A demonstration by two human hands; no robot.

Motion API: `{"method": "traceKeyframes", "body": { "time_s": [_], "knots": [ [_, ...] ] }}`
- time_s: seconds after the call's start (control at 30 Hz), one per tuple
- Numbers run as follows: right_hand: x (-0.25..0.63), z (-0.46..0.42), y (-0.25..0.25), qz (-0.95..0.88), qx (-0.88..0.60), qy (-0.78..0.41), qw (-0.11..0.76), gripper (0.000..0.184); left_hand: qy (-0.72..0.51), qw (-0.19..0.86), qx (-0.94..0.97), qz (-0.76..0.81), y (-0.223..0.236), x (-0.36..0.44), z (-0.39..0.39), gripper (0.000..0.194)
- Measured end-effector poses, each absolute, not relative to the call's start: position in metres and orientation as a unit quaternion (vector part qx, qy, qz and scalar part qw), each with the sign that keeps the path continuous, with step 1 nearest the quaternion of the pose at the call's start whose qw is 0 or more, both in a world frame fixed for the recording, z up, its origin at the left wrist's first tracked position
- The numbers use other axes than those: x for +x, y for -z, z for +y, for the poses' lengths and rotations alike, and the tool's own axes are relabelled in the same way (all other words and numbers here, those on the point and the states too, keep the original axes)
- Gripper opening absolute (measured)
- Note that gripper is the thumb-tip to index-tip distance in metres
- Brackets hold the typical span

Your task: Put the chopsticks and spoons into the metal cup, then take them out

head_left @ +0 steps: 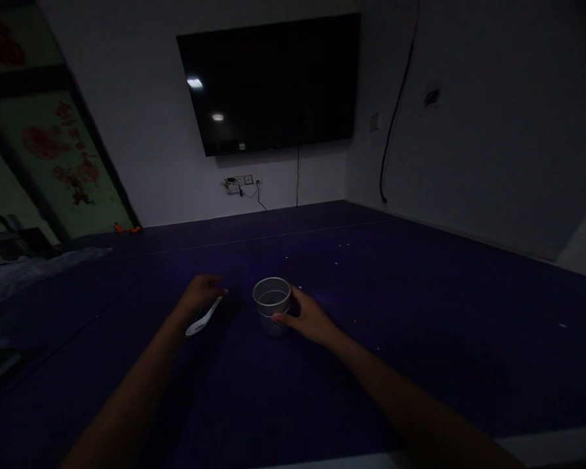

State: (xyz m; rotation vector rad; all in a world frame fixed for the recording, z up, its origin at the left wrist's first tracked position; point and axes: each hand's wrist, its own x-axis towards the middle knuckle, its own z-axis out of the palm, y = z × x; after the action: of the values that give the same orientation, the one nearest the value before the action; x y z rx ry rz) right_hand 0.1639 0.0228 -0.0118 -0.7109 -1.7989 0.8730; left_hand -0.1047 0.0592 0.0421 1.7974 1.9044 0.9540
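From my distant place I look down over two bare forearms that reach across a dark blue-purple surface (pixel 244 397). The right hand (pixel 311 318) holds a translucent grey cup (pixel 269 314) from its right side. Its thumb lies on the near wall of the cup, and the other fingers go around the far side, where I see them only partly; so they are clamped on the cup. The cup is upright with its mouth to the top, near the middle of my view, between the two hands. I cannot tell if its base touches the surface or is a little raised.

The left hand (pixel 201 295) is bent over the handle end of a white soup spoon (pixel 202 324), to the left of the cup and apart from it. The bowl of the spoon is towards me, and the handle points away and to the right. It is quite dark there, so I cannot tell if these fingers are together on the handle or apart just above it.

To the right of and beyond the cup, small white bits (pixel 336 263) are scattered. At the far left lies crumpled clear plastic (pixel 39 268), and a wall-mounted television (pixel 273 85) hangs beyond the surface.
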Motion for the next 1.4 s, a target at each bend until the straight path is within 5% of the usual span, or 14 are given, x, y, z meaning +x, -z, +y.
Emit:
{"method": "traceKeyframes", "body": {
  "time_s": [0.1,0.2,0.4,0.67,0.9,1.4],
  "knots": [
    [0.162,0.023,0.012,-0.741,-0.291,-0.358,0.487,0.066,-0.339,0.267,0.701,0.568,-0.073,-0.067,0.046,0.054],
    [0.161,0.025,0.014,-0.739,-0.282,-0.360,0.495,0.063,-0.292,0.314,0.776,0.462,-0.100,-0.026,0.029,0.050],
    [0.160,0.026,0.015,-0.742,-0.281,-0.353,0.495,0.065,-0.131,0.149,0.853,0.483,-0.112,0.014,0.021,0.080],
    [0.159,0.026,0.023,-0.759,-0.323,-0.313,0.471,0.087,-0.181,0.125,0.844,0.488,-0.106,-0.003,0.047,0.039],
    [0.164,0.027,0.026,-0.769,-0.372,-0.260,0.450,0.080,-0.436,-0.041,0.655,0.616,-0.088,-0.060,0.086,0.056],
    [0.166,0.032,0.029,-0.786,-0.382,-0.245,0.421,0.075,-0.375,-0.062,0.641,0.667,-0.045,-0.088,0.114,0.043]
  ]
}}
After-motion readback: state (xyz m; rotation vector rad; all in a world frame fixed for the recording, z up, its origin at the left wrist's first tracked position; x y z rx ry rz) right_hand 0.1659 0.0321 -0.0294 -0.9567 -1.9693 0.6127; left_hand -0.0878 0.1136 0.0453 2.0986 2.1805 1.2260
